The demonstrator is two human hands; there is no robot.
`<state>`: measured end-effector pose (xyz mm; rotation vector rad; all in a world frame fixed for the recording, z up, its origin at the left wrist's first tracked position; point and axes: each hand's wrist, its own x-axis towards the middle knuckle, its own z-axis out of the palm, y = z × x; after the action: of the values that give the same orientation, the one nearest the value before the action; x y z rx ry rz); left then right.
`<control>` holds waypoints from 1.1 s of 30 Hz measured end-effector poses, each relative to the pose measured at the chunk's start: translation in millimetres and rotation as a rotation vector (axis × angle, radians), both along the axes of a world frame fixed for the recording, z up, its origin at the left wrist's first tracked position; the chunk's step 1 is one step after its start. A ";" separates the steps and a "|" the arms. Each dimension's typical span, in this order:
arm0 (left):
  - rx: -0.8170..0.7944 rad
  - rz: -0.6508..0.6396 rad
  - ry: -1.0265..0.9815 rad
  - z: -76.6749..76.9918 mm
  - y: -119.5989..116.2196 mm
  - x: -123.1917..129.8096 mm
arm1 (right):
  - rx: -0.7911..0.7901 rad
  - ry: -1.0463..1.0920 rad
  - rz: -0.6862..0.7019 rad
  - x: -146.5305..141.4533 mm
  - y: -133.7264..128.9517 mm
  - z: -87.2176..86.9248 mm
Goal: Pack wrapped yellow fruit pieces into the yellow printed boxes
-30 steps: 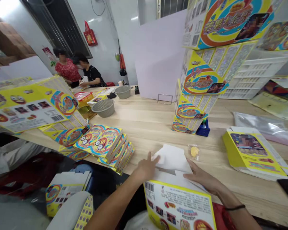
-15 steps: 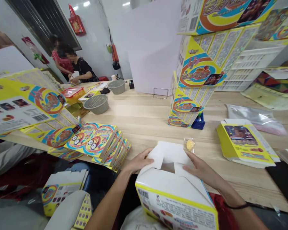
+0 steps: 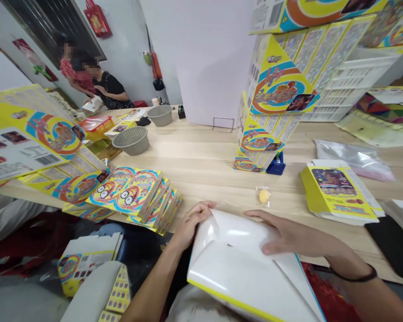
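Note:
In front of me a cardboard box (image 3: 235,268) sits by the table's near edge, its white flaps folded flat over the bottom and its printed side edged in yellow. My left hand (image 3: 195,220) grips the box's far left corner, fingers curled along the edge. Across the far right part lies my right hand (image 3: 285,235), thumb on the white flaps and fingers at the far edge; a dark band circles that wrist. Just beyond the box, a yellow round piece in a clear wrapper (image 3: 263,196) rests on the table.
Flat printed boxes (image 3: 130,190) are stacked at left, and tall stacked boxes (image 3: 278,89) rise at right. A folded carton (image 3: 339,190) and a dark flat object (image 3: 394,246) lie to the right. Grey baskets (image 3: 131,139) stand farther back. Two people (image 3: 110,91) are at the far left.
The box's far flaps stood up with an opening between them; now they are folded down and the opening is almost covered. My right hand has moved onto the flaps.

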<state>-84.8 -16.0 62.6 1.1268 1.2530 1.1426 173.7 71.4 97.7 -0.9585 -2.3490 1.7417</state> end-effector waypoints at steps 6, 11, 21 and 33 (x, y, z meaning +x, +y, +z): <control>0.036 -0.398 0.394 20.3 -14.7 -5.8 | 0.178 -0.092 0.137 -4.3 -12.4 2.3; -0.053 -0.432 0.521 15.8 -20.8 -3.3 | 0.407 -0.190 0.137 0.1 -27.4 -12.7; -0.081 -0.423 0.497 7.7 -28.2 -1.4 | 0.310 -0.320 0.173 -8.0 -30.7 -9.0; -0.142 -0.415 0.580 13.1 -34.4 9.8 | -0.113 -0.051 0.404 -16.2 1.8 2.0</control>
<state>-74.9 -50.4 75.7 1.5811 1.4103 0.4161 157.4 73.2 99.7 -0.5693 -2.6465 2.0232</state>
